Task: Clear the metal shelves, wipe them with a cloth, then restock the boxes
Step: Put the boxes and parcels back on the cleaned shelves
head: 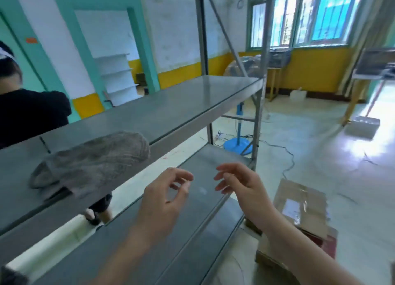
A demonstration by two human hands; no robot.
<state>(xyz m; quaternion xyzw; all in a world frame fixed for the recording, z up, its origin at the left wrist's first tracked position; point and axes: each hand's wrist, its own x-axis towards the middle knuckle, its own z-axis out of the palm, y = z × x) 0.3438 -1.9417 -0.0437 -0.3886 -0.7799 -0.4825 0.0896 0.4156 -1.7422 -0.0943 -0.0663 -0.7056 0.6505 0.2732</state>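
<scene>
A grey cloth [89,162] lies crumpled on the upper metal shelf [181,100], near its front edge at the left. Below it, the lower metal shelf [171,242] carries nothing that I can see. My left hand [164,197] and my right hand [239,184] hover side by side above the lower shelf, fingers loosely curled and holding nothing. Both hands are to the right of the cloth and below it. Flat cardboard boxes [299,205] are stacked on the floor to the right of the shelving.
A second person in black [27,113] stands behind the shelving at the left. A blue fan base [237,144] with cables sits on the floor behind the rack's right post [259,105]. Yellow tables stand by the windowed wall at the right.
</scene>
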